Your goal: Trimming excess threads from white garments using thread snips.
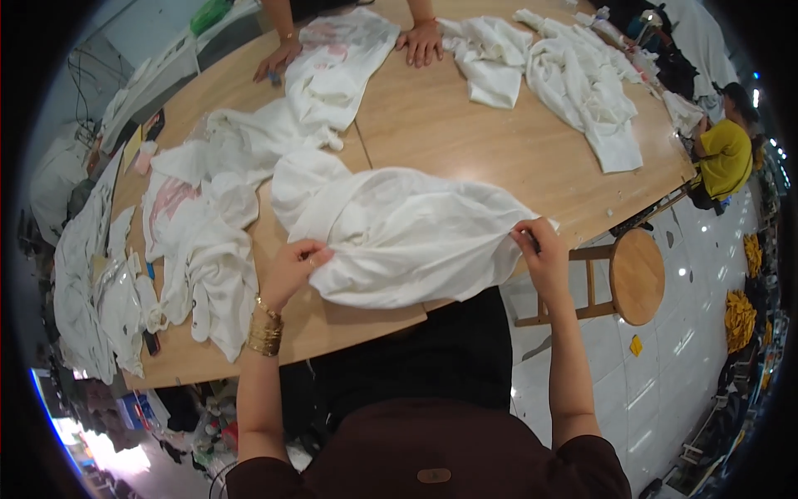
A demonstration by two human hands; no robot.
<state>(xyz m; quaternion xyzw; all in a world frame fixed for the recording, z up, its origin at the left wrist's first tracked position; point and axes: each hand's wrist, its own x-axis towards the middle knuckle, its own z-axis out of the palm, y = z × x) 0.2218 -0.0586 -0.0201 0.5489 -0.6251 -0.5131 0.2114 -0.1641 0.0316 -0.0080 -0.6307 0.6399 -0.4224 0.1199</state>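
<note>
A white garment (407, 233) is stretched between my two hands at the near edge of the wooden table (465, 133). My left hand (301, 264), with gold bangles on its wrist, pinches the cloth at its near left edge. At the right end, my right hand (540, 249) grips a corner of the same cloth between thumb and fingers. The garment lies bunched and loosely folded, its near edge hanging slightly over the table. What kind of garment it is, I cannot tell.
White garments with pink prints (174, 200) lie heaped on the left. Across the table, another person's hands (422, 43) rest beside a printed white garment (341, 62). More white clothes (573, 79) lie far right. A wooden stool (637, 277) stands right, beyond it a person in yellow (725, 158).
</note>
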